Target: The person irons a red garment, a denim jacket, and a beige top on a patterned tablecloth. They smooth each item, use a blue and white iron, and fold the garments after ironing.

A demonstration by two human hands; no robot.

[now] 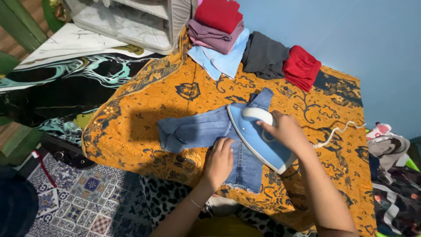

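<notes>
Gripping the white handle of a blue-and-white electric iron (259, 137), our right hand (286, 130) closes around it, while our left hand (218, 161) presses flat, fingers together, on small blue denim shorts (206, 131) spread across the orange batik cloth (144, 109). Beyond lie folded clothes (219, 26).

folded clothes (245, 48) crowd the far edge.
</notes>
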